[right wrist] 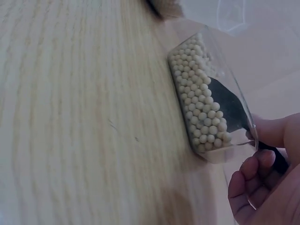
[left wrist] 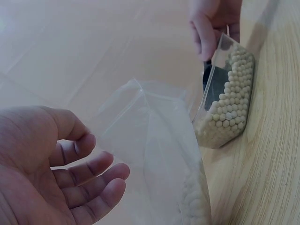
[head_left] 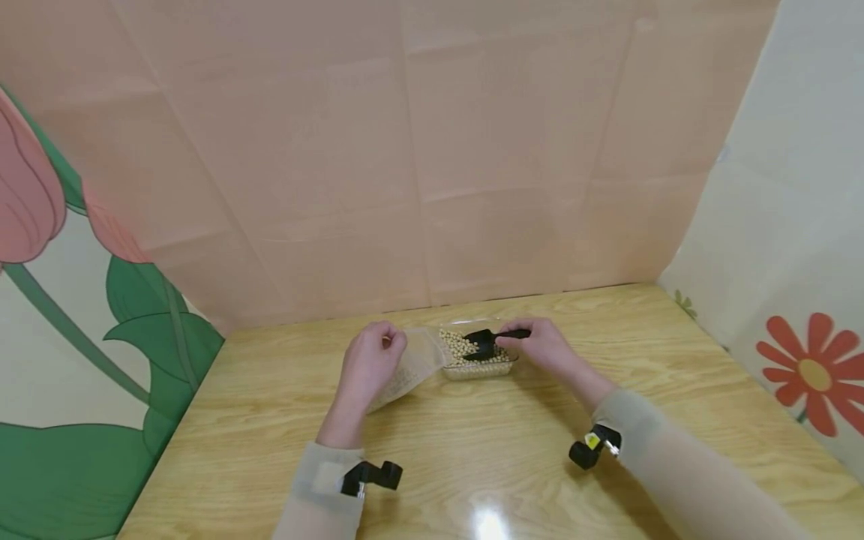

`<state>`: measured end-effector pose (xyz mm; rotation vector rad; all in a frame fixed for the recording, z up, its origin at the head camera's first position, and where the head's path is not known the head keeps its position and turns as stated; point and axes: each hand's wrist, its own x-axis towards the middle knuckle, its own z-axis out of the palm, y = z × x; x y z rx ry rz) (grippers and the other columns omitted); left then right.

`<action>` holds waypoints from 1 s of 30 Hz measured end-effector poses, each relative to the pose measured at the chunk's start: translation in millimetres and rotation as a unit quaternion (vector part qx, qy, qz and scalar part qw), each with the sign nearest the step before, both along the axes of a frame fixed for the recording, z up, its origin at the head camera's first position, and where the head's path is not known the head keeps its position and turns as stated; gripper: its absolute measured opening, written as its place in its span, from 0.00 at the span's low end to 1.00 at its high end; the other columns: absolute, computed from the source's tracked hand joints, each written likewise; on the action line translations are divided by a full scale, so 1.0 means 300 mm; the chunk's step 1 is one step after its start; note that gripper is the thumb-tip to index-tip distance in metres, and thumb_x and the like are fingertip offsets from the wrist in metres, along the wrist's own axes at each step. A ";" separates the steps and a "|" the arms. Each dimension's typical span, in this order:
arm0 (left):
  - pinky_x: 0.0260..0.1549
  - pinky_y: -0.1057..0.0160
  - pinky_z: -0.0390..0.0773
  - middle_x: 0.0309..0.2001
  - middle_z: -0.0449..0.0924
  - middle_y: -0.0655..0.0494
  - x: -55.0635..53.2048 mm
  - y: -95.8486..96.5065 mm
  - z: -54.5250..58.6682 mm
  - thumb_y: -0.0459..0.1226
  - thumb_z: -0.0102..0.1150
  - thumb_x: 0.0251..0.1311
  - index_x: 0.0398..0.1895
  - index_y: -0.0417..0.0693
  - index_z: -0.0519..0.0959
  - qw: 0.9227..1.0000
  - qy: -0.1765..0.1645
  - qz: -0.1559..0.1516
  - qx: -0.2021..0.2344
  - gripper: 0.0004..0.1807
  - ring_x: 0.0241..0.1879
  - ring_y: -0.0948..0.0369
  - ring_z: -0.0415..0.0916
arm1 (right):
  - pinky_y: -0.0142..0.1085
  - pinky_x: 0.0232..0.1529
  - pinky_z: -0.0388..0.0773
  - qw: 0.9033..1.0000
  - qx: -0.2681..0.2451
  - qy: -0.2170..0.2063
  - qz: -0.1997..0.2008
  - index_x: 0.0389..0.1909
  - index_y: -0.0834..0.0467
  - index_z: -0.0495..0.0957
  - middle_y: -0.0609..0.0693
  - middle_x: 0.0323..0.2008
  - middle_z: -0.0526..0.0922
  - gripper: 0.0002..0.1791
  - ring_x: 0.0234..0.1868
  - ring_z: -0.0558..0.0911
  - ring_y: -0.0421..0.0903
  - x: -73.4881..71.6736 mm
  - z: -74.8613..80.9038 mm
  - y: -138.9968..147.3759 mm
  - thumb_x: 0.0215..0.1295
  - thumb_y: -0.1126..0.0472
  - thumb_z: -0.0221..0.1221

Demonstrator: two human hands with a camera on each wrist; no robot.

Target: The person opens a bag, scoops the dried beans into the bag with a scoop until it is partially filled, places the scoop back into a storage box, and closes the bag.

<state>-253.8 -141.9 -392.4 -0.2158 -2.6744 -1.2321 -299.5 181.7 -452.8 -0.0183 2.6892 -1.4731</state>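
Observation:
In the head view my right hand (head_left: 543, 346) grips the handle of a black scoop (head_left: 481, 343). The scoop's blade lies among pale round soybean-like balls (head_left: 457, 345) in a clear rectangular container (head_left: 479, 370). The right wrist view shows the scoop (right wrist: 228, 105) through the container's wall, with my thumb and fingers around its handle. At the container's left, my left hand (head_left: 370, 358) pinches the edge of a translucent plastic bag (head_left: 420, 361) between thumb and index finger; the other fingers are loosely bent. More pale balls (left wrist: 194, 199) show low in the bag.
The container and bag rest on a wood-grain table (head_left: 432, 457). Behind them rises a pink backdrop (head_left: 412, 165). A white panel with a red flower (head_left: 813, 375) stands at the right, and painted tulips and leaves (head_left: 158, 352) at the left.

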 end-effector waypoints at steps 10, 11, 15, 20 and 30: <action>0.50 0.46 0.82 0.44 0.86 0.50 0.004 -0.004 0.002 0.38 0.58 0.76 0.34 0.47 0.85 1.000 0.000 -0.002 -0.003 0.11 0.46 0.51 0.84 | 0.45 0.49 0.78 1.000 -0.025 -0.001 -0.008 0.60 0.54 0.89 0.59 0.67 0.84 0.23 0.47 0.82 0.52 0.006 -0.032 -0.013 0.70 0.48 0.75; 0.50 0.46 0.82 0.44 0.86 0.50 0.005 -0.005 0.002 0.38 0.58 0.77 0.34 0.47 0.85 1.000 0.000 -0.002 -0.002 0.11 0.46 0.51 0.84 | 0.45 0.51 0.78 1.000 -0.028 0.002 -0.008 0.60 0.54 0.90 0.58 0.66 0.84 0.22 0.49 0.83 0.53 0.005 -0.036 -0.016 0.70 0.48 0.75; 0.49 0.46 0.82 0.44 0.86 0.50 0.007 -0.008 -0.001 0.38 0.58 0.78 0.35 0.47 0.85 1.000 -0.002 -0.004 0.002 0.11 0.46 0.51 0.83 | 0.49 0.60 0.75 0.999 -0.034 0.015 -0.004 0.59 0.55 0.90 0.58 0.68 0.84 0.21 0.62 0.81 0.56 0.002 -0.052 -0.023 0.71 0.50 0.75; 0.50 0.46 0.82 0.44 0.86 0.50 0.012 -0.011 -0.003 0.38 0.58 0.78 0.35 0.47 0.85 1.000 -0.004 -0.008 0.004 0.11 0.46 0.51 0.83 | 0.54 0.66 0.72 0.998 -0.058 0.006 -0.008 0.62 0.56 0.88 0.58 0.70 0.82 0.23 0.68 0.77 0.58 0.005 -0.062 -0.026 0.72 0.50 0.74; 0.50 0.47 0.83 0.44 0.86 0.50 0.012 -0.017 -0.006 0.39 0.59 0.77 0.35 0.48 0.85 1.000 -0.011 -0.002 0.002 0.11 0.46 0.51 0.83 | 0.40 0.38 0.82 0.988 -0.149 -0.029 -0.025 0.63 0.60 0.86 0.58 0.60 0.87 0.24 0.37 0.85 0.49 0.032 -0.070 -0.042 0.72 0.54 0.75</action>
